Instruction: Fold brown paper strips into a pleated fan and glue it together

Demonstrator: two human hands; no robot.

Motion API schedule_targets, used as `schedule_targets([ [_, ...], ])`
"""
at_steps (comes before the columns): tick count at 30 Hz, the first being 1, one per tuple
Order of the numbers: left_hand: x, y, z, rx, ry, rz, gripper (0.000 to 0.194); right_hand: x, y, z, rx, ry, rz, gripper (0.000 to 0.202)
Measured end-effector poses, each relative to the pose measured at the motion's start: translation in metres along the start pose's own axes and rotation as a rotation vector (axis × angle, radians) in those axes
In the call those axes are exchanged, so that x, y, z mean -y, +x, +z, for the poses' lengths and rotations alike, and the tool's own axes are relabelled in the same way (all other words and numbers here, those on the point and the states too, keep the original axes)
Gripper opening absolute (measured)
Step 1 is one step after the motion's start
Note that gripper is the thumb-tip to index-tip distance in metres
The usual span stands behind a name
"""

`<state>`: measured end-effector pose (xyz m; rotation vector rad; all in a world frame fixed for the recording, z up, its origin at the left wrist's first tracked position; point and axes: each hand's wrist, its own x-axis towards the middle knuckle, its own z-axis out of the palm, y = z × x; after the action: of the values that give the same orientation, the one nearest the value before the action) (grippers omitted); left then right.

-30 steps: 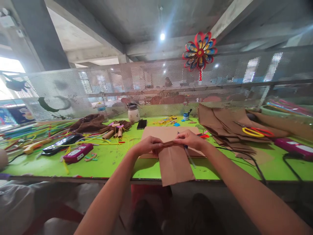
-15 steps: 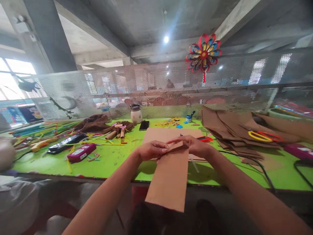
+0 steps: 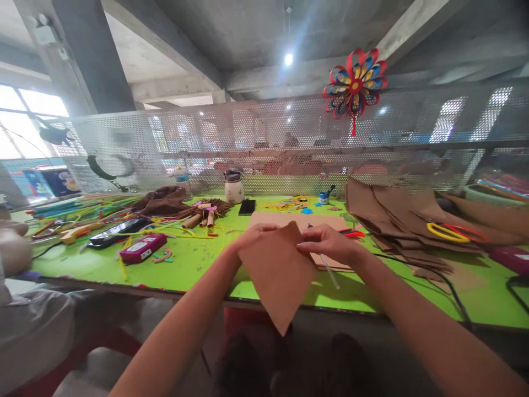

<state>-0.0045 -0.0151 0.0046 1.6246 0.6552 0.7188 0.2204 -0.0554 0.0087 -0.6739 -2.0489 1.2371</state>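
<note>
A brown paper sheet (image 3: pixel 281 275) hangs tilted over the front edge of the green table (image 3: pixel 185 270), one corner pointing down. My left hand (image 3: pixel 258 234) grips its upper left part from behind, the fingers mostly hidden by the paper. At the paper's upper right edge is my right hand (image 3: pixel 324 242), thumb and fingers pinched together; it seems to touch the edge. Behind both hands lies a flat stack of brown paper (image 3: pixel 330 222). A thin whitish stick (image 3: pixel 330 271) lies beside the stack, under my right hand.
Folded brown paper (image 3: pixel 392 215) and yellow-handled scissors (image 3: pixel 448 232) lie on the right, near a black cable (image 3: pixel 450 298). To the left are a purple box (image 3: pixel 143 248), a black device (image 3: pixel 118 231) and colored strips. A jar (image 3: pixel 233 188) stands behind. Another person's arm (image 3: pixel 14 251) rests far left.
The paper has turned, its lower end now a downward point instead of a straight edge. My right hand has moved slightly apart from my left. The view has shifted a little.
</note>
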Motion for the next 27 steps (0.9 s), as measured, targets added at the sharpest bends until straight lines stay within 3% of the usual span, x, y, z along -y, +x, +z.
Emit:
schedule_targets([
  [4,-0.002,0.001,-0.003,-0.085,0.056,0.069,0.039,-0.003,0.003,0.0,0.054,-0.292,0.096,0.031],
  [10,0.009,0.007,0.006,-0.022,0.713,0.141,0.032,-0.015,0.01,-0.001,0.113,-0.447,0.123,0.031],
  [20,0.015,0.005,-0.012,-0.035,0.838,0.016,0.035,-0.037,0.021,0.0,-0.046,-0.636,0.081,0.024],
  [27,0.019,0.005,-0.017,-0.058,0.984,-0.034,0.026,-0.045,0.025,0.009,-0.129,-0.781,0.039,0.016],
])
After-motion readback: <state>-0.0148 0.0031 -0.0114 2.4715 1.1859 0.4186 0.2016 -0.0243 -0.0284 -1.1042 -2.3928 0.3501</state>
